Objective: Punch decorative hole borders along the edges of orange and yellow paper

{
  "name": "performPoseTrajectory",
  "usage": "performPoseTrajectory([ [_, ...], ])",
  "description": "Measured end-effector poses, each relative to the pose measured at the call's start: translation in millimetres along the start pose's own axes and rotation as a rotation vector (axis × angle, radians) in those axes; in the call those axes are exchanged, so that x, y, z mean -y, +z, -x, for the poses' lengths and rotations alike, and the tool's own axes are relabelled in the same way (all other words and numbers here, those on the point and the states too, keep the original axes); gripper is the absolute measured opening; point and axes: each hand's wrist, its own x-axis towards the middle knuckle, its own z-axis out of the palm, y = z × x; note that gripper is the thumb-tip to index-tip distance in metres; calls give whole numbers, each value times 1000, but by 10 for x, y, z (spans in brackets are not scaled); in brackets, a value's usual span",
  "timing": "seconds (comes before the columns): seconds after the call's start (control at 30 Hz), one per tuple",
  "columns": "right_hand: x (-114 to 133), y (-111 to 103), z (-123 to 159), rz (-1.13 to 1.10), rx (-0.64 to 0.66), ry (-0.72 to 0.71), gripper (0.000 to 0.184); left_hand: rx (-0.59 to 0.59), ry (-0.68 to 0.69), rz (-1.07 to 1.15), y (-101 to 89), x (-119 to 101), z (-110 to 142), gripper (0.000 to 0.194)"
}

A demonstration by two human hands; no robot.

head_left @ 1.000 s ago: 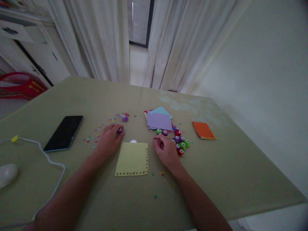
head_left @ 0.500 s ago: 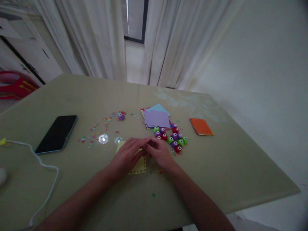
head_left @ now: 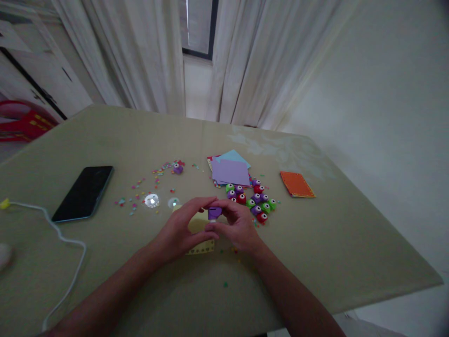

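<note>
Pale curtains (head_left: 140, 61) hang in loose folds across the far side of a dimly lit room, parted around a narrow window (head_left: 198, 25) with a dark frame. A plain whitish wall (head_left: 379, 117) rises at right under soft, even light. At left stands a light cabinet (head_left: 31, 70) with dark handles, near a red object (head_left: 26, 124) bearing yellow marks (its exact nature is unclear). A broad table (head_left: 351, 243), dull green with a whitish pattern toward its far right corner, spans the foreground.
</note>
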Motion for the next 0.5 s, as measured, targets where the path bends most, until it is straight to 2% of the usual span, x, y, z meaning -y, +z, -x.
performPoseTrajectory([
  [0.17,48,35,44,178,-29,-110,35,-27,16,31,-38,-41,1,59],
  [0.33,133,65,73,379,-67,-306,24,-51,85,34,-16,-53,28,58],
  [0.5,173,41,86,462,-46,-466,28,-52,158,24,6,-39,60,64],
])
